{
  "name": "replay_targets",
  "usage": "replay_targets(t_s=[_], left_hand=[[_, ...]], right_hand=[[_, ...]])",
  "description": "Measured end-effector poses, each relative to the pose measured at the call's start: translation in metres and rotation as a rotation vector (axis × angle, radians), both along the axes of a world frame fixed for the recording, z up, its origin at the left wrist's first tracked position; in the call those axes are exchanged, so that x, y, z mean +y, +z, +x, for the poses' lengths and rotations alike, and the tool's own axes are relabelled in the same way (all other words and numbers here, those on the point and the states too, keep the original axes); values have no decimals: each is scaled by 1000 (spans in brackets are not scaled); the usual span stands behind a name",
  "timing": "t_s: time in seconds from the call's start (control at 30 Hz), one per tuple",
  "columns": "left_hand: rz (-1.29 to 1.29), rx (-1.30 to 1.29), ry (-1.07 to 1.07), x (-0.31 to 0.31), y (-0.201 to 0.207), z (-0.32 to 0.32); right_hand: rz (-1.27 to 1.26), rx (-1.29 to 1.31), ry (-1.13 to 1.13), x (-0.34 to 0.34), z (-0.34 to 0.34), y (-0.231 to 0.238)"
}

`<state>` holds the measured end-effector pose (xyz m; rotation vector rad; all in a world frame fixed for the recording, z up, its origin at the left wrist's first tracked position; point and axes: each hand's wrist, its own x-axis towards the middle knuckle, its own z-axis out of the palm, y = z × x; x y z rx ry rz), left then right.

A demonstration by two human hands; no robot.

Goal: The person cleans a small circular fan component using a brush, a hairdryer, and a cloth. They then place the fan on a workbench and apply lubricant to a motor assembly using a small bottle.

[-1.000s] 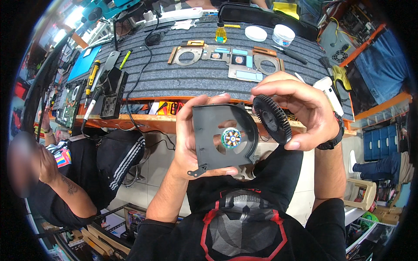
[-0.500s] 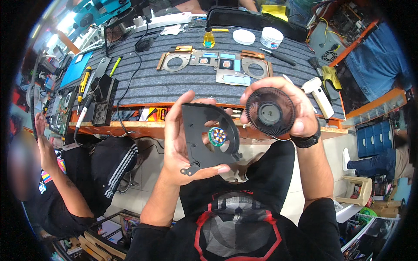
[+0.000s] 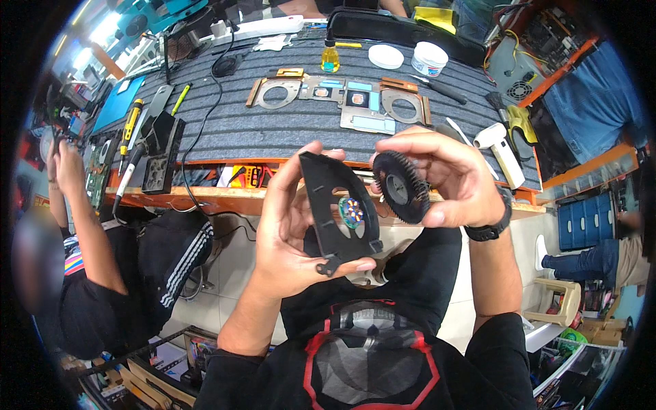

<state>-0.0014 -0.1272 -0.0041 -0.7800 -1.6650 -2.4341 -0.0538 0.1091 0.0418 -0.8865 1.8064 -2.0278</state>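
Note:
My left hand [image 3: 283, 222] grips a black fan housing [image 3: 322, 212] by its edges. A round motor coil [image 3: 351, 212] with copper windings and a green board sits inside that housing. Just to the right, my right hand [image 3: 454, 174] holds a black fan rotor [image 3: 401, 188] by its bladed rim. The rotor is tilted, its hub side turned toward the housing, and the two parts are apart. Beyond my hands, a heatsink plate [image 3: 355, 102] with two ring openings, copper pieces and blue pads lies on the striped mat [image 3: 232, 133].
Screwdrivers [image 3: 130, 133] and a black tray [image 3: 162, 154] lie at left. A yellow liquid bottle [image 3: 330, 57], white tub [image 3: 429, 59] and white lid [image 3: 386, 57] stand at the back. A white handheld device [image 3: 502, 154] rests at right. Another person [image 3: 89, 273] sits at left.
The rotor has turned from facing me to a more edge-on tilt. My left hand has shifted slightly right and rotated the housing. The person at left has moved their hands.

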Motion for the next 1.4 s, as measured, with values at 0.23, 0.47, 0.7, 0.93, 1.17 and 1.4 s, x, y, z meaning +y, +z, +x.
replay_targets(t_s=[0.23, 0.47, 0.7, 0.93, 1.17, 1.4], left_hand=[[-165, 69, 91, 0, 4, 3], [-95, -57, 124, 3, 3, 5], [-155, -29, 138, 1, 4, 5], [-184, -43, 179, -1, 7, 8], [-157, -75, 169, -4, 7, 10], [-175, 10, 125, -10, 6, 9]], right_hand=[[336, 465, 73, -8, -3, 28], [352, 532, 73, -16, -4, 26], [376, 566, 85, -19, -7, 25], [383, 565, 74, -23, -5, 27], [401, 636, 75, -26, -4, 32], [397, 630, 89, -26, -6, 35]])
